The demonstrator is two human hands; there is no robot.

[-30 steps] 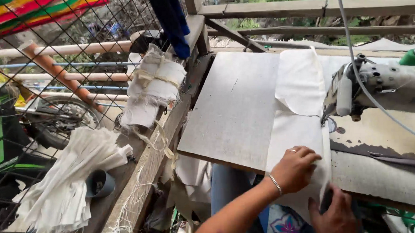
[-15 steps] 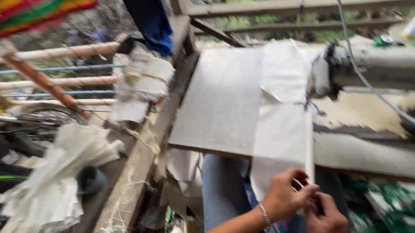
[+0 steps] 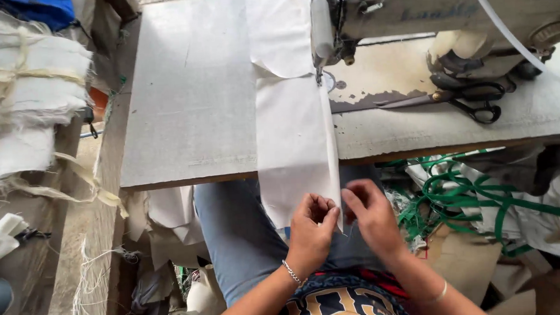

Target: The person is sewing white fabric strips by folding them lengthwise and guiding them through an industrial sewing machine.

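Observation:
A long strip of white cloth (image 3: pixel 295 138) runs from under the needle of a cream sewing machine (image 3: pixel 424 9) down over the table's front edge to my lap. My left hand (image 3: pixel 311 228) pinches the cloth's lower right edge, fingers closed on it. My right hand (image 3: pixel 370 213) grips the same folded edge just to the right, thumb and fingers touching the left hand's. A thin bracelet sits on each wrist.
The grey wooden table (image 3: pixel 189 98) holds black-handled scissors (image 3: pixel 472 98) to the right of the needle. Tied bundles of white cloth (image 3: pixel 28 93) are stacked at far left. Green straps (image 3: pixel 470 196) and cloth scraps lie under the table at right.
The view has dropped and closed in on the table. Both hands slid down the cloth's right edge from the table's front edge to my lap and now pinch it close together.

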